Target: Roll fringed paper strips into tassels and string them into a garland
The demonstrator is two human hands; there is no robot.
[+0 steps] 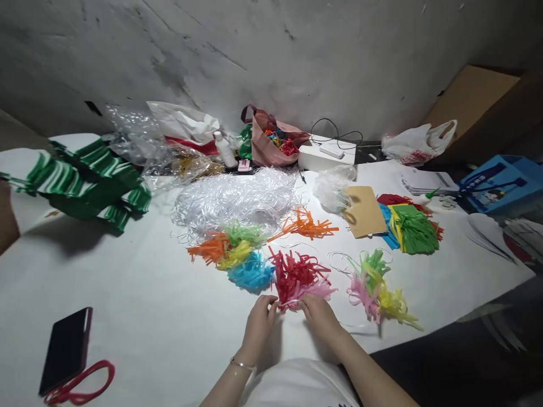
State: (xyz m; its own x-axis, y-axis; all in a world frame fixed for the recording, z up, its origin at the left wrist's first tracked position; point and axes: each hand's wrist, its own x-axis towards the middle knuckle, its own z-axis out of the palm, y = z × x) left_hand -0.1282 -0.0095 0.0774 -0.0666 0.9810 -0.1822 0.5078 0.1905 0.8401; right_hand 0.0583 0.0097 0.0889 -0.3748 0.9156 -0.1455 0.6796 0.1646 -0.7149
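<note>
At the table's front edge, my left hand (262, 319) and my right hand (319, 321) are close together, fingertips pinched. A short white string (290, 302) runs between them, and both hands grip it. It lies across the near end of a red paper tassel (299, 270) and a pink paper tassel (319, 289). Touching these on the left is a blue tassel (251, 272), joined by yellow (235, 254), orange (210, 247) and green (241, 232) ones. To the right lies another bunch with green, pink (363, 294) and yellow (394, 302) tassels. My fingertips are partly hidden.
Behind lies a heap of white string (237, 200), with an orange tassel (309, 224) beside it. Brown card (368, 212) and stacked green tassels (416, 232) are at right. Green-and-white folded strips (85, 186) stand at left, above a phone (65, 350) with a red strap.
</note>
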